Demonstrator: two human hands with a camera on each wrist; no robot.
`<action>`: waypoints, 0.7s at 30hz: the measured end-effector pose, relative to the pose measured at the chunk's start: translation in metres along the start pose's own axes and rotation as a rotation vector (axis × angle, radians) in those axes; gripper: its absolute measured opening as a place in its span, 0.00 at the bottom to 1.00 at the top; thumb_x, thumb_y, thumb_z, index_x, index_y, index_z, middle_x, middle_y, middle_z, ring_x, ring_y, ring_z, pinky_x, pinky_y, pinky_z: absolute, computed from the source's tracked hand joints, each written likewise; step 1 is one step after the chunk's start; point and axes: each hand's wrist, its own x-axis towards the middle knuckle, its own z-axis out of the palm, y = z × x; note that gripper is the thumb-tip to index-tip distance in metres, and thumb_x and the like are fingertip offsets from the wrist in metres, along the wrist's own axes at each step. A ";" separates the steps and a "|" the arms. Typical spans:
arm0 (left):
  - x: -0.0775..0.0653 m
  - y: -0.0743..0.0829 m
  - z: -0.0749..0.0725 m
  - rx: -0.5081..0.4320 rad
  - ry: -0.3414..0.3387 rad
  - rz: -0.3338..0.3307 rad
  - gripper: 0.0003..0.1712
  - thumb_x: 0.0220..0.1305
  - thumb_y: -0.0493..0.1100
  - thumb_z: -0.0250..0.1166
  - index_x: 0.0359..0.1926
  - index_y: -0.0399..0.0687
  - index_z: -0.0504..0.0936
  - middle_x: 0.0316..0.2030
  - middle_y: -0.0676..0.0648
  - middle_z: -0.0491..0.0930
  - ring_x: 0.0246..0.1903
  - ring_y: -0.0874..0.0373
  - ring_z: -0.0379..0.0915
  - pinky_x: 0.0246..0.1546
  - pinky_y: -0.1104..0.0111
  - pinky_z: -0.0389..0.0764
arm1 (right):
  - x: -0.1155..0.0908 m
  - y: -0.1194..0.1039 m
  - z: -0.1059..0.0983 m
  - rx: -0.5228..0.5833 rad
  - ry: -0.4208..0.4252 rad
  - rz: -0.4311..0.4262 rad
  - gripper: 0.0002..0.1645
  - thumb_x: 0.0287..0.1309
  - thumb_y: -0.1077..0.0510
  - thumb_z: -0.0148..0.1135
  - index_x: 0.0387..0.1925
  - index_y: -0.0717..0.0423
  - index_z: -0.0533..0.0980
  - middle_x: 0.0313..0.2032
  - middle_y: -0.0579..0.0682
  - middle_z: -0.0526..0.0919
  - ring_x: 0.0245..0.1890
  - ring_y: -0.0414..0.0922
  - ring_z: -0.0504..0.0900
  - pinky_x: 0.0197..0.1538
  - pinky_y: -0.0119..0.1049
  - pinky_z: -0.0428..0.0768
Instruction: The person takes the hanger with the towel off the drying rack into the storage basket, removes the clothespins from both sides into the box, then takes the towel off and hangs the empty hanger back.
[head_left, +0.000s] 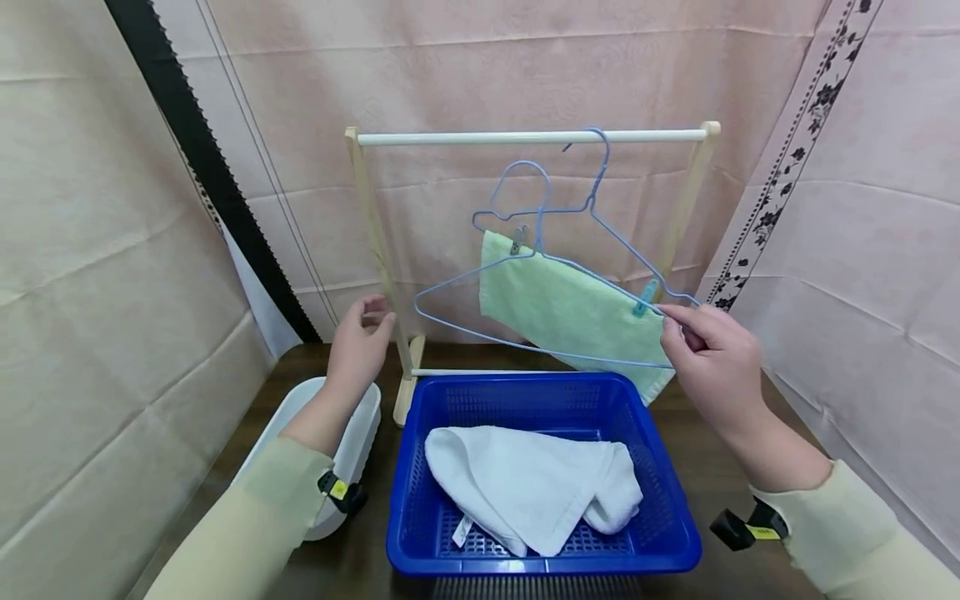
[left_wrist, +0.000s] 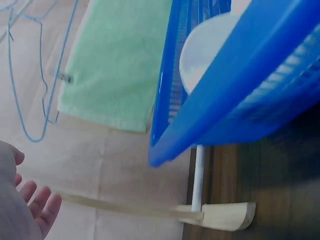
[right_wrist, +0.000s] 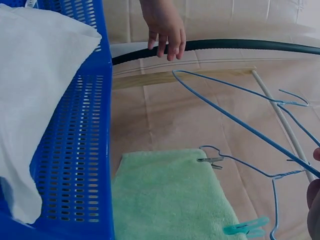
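Note:
My right hand [head_left: 712, 354] pinches one end of a blue wire hanger [head_left: 480, 271], held out in front of the rack with its hook up. Behind it, a second blue hanger [head_left: 626, 244] hangs from the rack's white bar [head_left: 465, 138]. A light green towel [head_left: 570, 308] is clipped to that hanger by a grey clothespin [right_wrist: 210, 161] and a teal clothespin [right_wrist: 245, 227], and it slants down to the right. My left hand [head_left: 358, 342] is beside the rack's left post, fingers loosely bent and holding nothing. In the left wrist view its fingers [left_wrist: 48, 212] hang relaxed.
A blue basket [head_left: 401, 500] with a crumpled white towel [head_left: 525, 475] in it stands in front of the rack. Under my left forearm is a white tub [head_left: 363, 433], partly hidden. Pale cloth curtains [head_left: 112, 292] surround the dark wooden table [head_left: 382, 500].

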 end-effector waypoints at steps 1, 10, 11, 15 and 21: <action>0.004 0.000 -0.001 -0.001 0.004 -0.001 0.27 0.73 0.50 0.58 0.67 0.47 0.68 0.61 0.46 0.72 0.59 0.50 0.70 0.54 0.54 0.75 | 0.002 0.000 0.002 0.001 -0.002 -0.002 0.10 0.57 0.67 0.61 0.36 0.63 0.86 0.17 0.45 0.62 0.22 0.34 0.59 0.26 0.28 0.54; 0.035 0.003 -0.004 -0.013 0.029 0.026 0.34 0.73 0.50 0.57 0.73 0.45 0.59 0.68 0.43 0.64 0.65 0.46 0.64 0.58 0.53 0.73 | 0.021 0.001 0.021 0.014 0.001 -0.017 0.10 0.57 0.68 0.61 0.37 0.63 0.87 0.17 0.47 0.63 0.21 0.35 0.59 0.25 0.28 0.56; 0.037 0.005 -0.005 -0.015 0.031 0.030 0.35 0.73 0.50 0.57 0.74 0.45 0.57 0.68 0.43 0.64 0.65 0.45 0.64 0.59 0.53 0.72 | 0.023 0.001 0.024 0.013 0.004 -0.019 0.10 0.57 0.68 0.61 0.37 0.64 0.86 0.17 0.48 0.63 0.21 0.35 0.59 0.25 0.27 0.56; 0.047 0.012 -0.007 0.000 0.030 0.027 0.37 0.74 0.51 0.55 0.77 0.49 0.53 0.71 0.44 0.61 0.67 0.46 0.62 0.61 0.53 0.71 | 0.031 0.000 0.034 0.004 0.016 -0.022 0.09 0.57 0.69 0.62 0.37 0.65 0.86 0.17 0.50 0.63 0.21 0.36 0.59 0.26 0.26 0.56; 0.057 0.023 -0.008 0.004 0.018 0.023 0.35 0.77 0.52 0.50 0.78 0.54 0.50 0.72 0.45 0.60 0.67 0.48 0.62 0.62 0.53 0.71 | 0.047 -0.001 0.046 0.007 0.033 -0.043 0.10 0.60 0.68 0.60 0.38 0.63 0.86 0.17 0.50 0.65 0.21 0.37 0.60 0.25 0.28 0.56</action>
